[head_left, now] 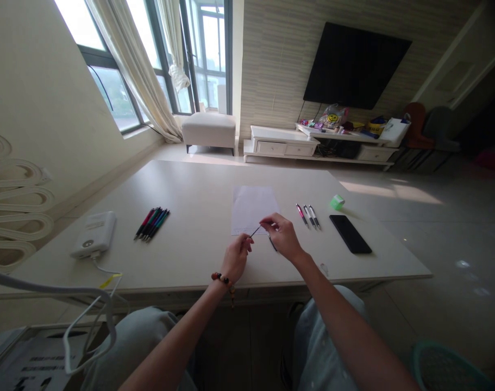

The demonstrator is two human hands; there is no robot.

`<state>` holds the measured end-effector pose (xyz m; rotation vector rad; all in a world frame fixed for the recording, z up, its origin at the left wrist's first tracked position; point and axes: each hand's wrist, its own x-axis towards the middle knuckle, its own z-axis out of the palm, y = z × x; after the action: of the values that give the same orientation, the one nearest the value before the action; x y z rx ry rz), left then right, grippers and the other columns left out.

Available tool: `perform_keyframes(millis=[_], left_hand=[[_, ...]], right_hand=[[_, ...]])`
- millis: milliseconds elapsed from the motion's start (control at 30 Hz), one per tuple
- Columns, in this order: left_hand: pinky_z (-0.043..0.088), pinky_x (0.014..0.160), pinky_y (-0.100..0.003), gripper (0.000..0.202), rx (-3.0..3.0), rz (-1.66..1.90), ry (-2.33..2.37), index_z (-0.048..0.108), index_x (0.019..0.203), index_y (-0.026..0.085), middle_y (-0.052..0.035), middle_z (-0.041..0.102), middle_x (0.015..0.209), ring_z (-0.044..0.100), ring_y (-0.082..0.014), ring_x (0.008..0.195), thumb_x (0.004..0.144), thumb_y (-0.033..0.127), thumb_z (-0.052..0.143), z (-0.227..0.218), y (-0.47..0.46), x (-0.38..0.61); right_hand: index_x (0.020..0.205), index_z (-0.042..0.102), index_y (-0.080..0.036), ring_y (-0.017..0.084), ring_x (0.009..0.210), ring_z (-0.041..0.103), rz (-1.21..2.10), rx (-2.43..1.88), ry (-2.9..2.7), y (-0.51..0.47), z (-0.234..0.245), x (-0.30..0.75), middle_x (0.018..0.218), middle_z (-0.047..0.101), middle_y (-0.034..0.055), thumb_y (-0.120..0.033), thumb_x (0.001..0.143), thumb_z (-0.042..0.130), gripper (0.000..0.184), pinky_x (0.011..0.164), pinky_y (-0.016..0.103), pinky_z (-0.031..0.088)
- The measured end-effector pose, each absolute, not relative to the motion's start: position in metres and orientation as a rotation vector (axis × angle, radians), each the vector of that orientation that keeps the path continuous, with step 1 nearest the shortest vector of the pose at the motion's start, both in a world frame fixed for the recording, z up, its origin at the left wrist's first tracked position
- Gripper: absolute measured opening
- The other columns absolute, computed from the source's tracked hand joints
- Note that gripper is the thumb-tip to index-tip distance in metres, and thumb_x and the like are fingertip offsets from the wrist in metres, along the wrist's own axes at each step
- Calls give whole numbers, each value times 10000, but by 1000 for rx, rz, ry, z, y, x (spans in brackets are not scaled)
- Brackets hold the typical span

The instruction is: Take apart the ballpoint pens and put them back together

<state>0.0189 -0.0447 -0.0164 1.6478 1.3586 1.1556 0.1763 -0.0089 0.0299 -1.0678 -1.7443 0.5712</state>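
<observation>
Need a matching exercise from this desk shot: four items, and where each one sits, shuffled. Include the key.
Items:
1. Phone
2. Power bank
3. Pen bundle
4. Paper

Places, as seen in the view:
A. Right of the three pens
B. Between the power bank and the paper
C. Between the pen bundle and the three pens
D. Far left, with a cable attached

Pairs: 1-A, 2-D, 3-B, 4-C
</observation>
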Motion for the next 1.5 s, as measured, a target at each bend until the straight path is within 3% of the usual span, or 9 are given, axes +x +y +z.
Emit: perform_keyframes(millis=[133, 267, 400, 633, 733, 833, 933, 1000, 1500], left_hand=[[352, 587, -245, 198, 1712, 1127, 1431, 576, 783, 218, 10, 559, 632, 500, -136, 588, 837, 332, 423, -18, -44, 17], [352, 612, -248, 181, 1826, 1120, 1413, 585, 798, 221, -1, 581, 669, 516, -141, 630, 840, 291, 424, -20, -44, 17], [351, 593, -241, 193, 1756, 1092, 1396, 578, 800, 216, 8, 569, 647, 499, -131, 581, 843, 317, 419, -21, -45, 19], [355, 587, -238, 225, 1670, 1104, 1396, 557, 794, 203, 9, 563, 645, 495, -131, 585, 846, 357, 401, -21, -42, 19], [359, 587, -237, 236, 1665, 1100, 1399, 551, 807, 198, 8, 555, 639, 495, -129, 585, 849, 362, 386, -21, -42, 20], [360, 581, -236, 247, 1665, 1103, 1403, 554, 809, 196, 7, 554, 635, 494, -126, 580, 849, 366, 380, -22, -43, 20], [361, 575, -236, 246, 1668, 1103, 1408, 556, 806, 197, 10, 555, 628, 494, -124, 572, 847, 366, 383, -23, -43, 19], [363, 574, -237, 242, 1665, 1102, 1415, 556, 804, 198, 11, 558, 628, 494, -123, 568, 847, 365, 387, -23, -42, 18], [367, 559, -226, 242, 1673, 1145, 1431, 561, 800, 197, 17, 565, 625, 500, -113, 554, 856, 361, 393, -21, -42, 19]], right_hand=[[849, 660, -186, 147, 728, 599, 635, -1060, -1829, -9, 30, 182, 804, 658, 39, -282, 794, 567, 144, 665, 271, 475], [1049, 627, -200, 126, 656, 586, 743, -1089, -1910, -12, 30, 182, 764, 654, 20, -278, 771, 592, 292, 640, 259, 475], [1093, 602, -202, 125, 667, 598, 850, -1077, -1958, -11, 27, 183, 808, 662, 27, -299, 731, 634, 376, 632, 246, 480], [700, 651, -166, 213, 732, 628, 549, -1842, -1939, 10, 2, 204, 742, 675, 99, -361, 683, 657, 196, 660, 293, 450], [630, 635, -153, 260, 797, 636, 635, -1957, -1879, 16, -8, 199, 761, 682, 130, -302, 615, 701, 163, 675, 302, 449], [719, 638, -147, 217, 758, 642, 717, -1841, -1798, 20, -5, 189, 762, 684, 110, -320, 720, 610, 176, 661, 280, 466], [932, 593, -145, 161, 671, 633, 894, -1405, -1511, 18, 8, 183, 823, 679, 85, -392, 819, 498, 288, 576, 257, 487], [997, 561, -154, 150, 651, 625, 968, -1102, -1307, 14, 16, 181, 862, 672, 79, -415, 810, 524, 323, 522, 247, 485], [858, 578, -164, 178, 643, 644, 1078, -964, -1407, -10, 17, 163, 793, 667, 67, -402, 725, 640, 279, 480, 262, 502]])
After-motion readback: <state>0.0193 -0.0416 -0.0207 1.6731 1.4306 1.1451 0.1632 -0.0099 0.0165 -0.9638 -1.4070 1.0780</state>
